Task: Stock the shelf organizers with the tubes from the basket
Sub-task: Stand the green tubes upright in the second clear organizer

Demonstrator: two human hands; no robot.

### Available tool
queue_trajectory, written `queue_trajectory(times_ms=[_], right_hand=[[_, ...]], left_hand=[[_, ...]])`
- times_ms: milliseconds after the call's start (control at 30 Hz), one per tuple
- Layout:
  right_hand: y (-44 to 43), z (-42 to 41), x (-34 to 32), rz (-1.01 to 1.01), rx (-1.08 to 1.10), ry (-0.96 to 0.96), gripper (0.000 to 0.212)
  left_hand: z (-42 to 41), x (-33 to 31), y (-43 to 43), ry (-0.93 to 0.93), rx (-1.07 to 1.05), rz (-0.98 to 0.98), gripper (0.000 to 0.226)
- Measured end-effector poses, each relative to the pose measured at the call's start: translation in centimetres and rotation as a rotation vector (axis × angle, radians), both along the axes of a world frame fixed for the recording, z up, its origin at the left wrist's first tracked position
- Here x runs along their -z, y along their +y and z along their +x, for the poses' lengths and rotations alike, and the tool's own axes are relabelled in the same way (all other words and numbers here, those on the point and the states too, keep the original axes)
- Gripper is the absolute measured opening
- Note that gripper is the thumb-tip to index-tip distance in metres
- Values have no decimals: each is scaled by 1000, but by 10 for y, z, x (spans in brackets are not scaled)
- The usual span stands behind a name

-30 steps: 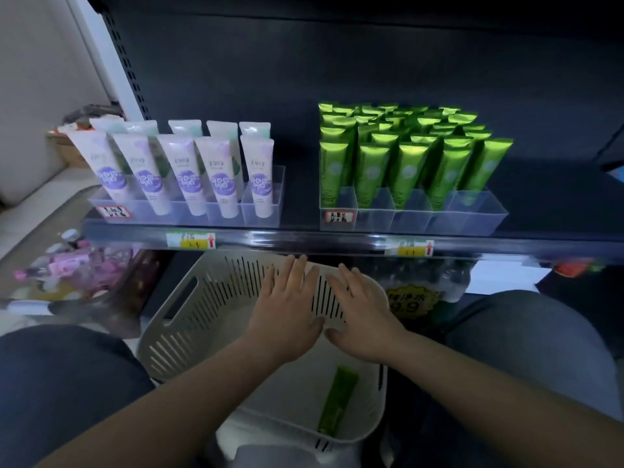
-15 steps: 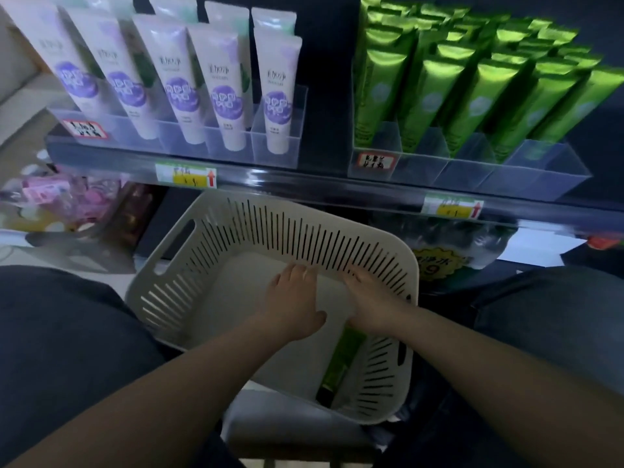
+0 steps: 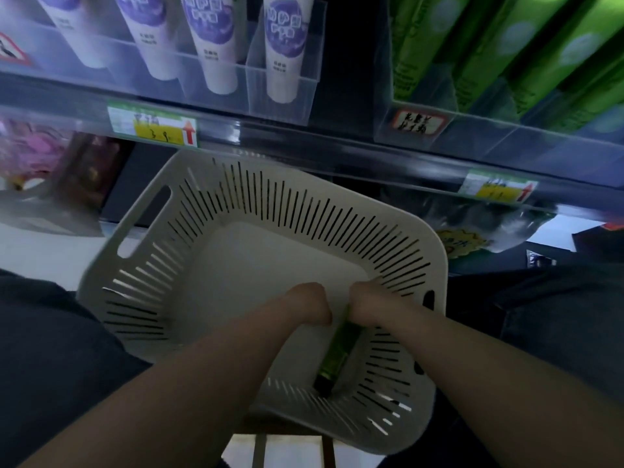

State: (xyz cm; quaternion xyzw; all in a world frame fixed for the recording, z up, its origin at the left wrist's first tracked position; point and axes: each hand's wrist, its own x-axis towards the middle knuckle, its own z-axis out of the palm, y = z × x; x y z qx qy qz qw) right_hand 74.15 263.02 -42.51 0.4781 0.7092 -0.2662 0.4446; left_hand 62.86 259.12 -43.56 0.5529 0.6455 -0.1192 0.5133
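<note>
Green and glossy, the one tube (image 3: 337,356) is lying on the floor of the white slotted basket (image 3: 141,265) by its right wall. It is looking light, soft-bodied and slick, so a pinch across the flat body is seeming wisest. The left hand (image 3: 309,304) and right hand (image 3: 366,305) are curling down side by side over its far end, fingers hidden, so I cannot tell whether either is gripping. Above, four white-and-purple tubes (image 3: 216,45) are showing, while the shelved green tubes (image 3: 489,62) are running out of view, uncountable.

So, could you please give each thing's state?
basket: upright, one item inside.
green tube: lying in basket, top end hidden.
left hand: beside tube, fingers hidden.
right hand: at tube's top, fingers hidden.
white tubes: standing in left organizer.
shelved green tubes: standing in right organizer.
</note>
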Motion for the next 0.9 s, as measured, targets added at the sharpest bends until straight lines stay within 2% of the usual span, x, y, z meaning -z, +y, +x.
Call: queue_trajectory(times_ms=[67, 133, 300, 400, 533, 600, 700, 900], right_hand=[[-1, -2, 9, -27, 9, -43, 31], [-1, -3, 14, -55, 20, -75, 35], [4, -5, 27, -37, 114, -131, 36], [3, -7, 33, -19, 192, -144, 34], [3, -7, 36, 9, 305, -112, 33], [4, -6, 36, 9, 357, -92, 32], [3, -5, 35, 14, 433, -82, 32], [1, -4, 34, 54, 545, -68, 23]], left_hand=[[2, 6, 2, -13, 3, -68, 39], [4, 12, 2, -25, -15, -135, 21], [10, 28, 2, -106, -75, -274, 23], [11, 34, -2, -142, -90, -284, 11], [18, 38, -9, -152, -79, -288, 36], [20, 37, -9, -175, -197, -330, 41], [16, 46, -7, -242, -328, -406, 36], [11, 51, -11, -369, -373, -557, 37]])
